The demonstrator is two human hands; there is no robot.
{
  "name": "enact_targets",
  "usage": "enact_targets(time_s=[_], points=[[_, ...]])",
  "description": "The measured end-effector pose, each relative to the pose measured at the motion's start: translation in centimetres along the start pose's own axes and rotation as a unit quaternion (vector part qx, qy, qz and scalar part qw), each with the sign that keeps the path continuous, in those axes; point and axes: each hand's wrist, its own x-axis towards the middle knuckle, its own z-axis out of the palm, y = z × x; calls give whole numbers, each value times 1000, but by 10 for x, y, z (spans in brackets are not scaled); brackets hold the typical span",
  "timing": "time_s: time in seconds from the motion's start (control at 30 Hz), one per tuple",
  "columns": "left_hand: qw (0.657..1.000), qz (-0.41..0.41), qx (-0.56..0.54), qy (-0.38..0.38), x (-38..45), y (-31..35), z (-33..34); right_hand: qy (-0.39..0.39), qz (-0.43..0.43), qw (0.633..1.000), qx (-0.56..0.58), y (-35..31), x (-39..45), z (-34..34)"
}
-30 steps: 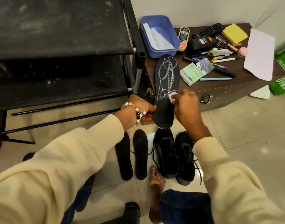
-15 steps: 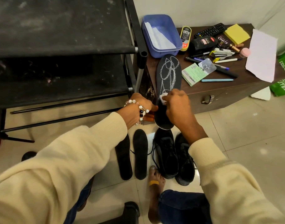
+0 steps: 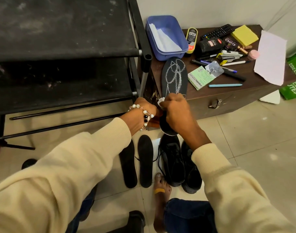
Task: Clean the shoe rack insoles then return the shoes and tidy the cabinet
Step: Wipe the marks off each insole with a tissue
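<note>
Chalk-scribbled black insole (image 3: 174, 76), right hand (image 3: 175, 113) pinching white wipe (image 3: 160, 102)

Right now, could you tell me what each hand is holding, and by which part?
Left hand grips the scribbled insole at its heel end; right hand pinches a small white wipe against it.

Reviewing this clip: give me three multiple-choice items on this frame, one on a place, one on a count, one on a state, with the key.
1. Where does the blue tub stand?
A. on the cabinet top, beside the rack
B. on the floor
C. on the rack's top shelf

2. How many insoles lie flat on the floor?
A. one
B. two
C. four

3. What state is the held insole in?
A. clean black
B. folded in half
C. scribbled with white marks

Key: 1 A, it sits at the cabinet's back corner; 2 B, a pair lies left of the shoes; 3 C, white lines cover its upper part.
</note>
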Motion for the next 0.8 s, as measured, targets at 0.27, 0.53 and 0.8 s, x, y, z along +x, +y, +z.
enact_targets(time_s=[0.27, 0.53, 0.8], points=[[1000, 1, -10, -12, -5, 0, 0, 46, 149, 988, 3, 31, -1, -1], [1000, -10, 5, -17, -5, 3, 2, 10, 54, 998, -6, 27, 5, -4], [1000, 15, -18, 11, 0, 0, 6, 44, 30, 998, 21, 4, 3, 4]])
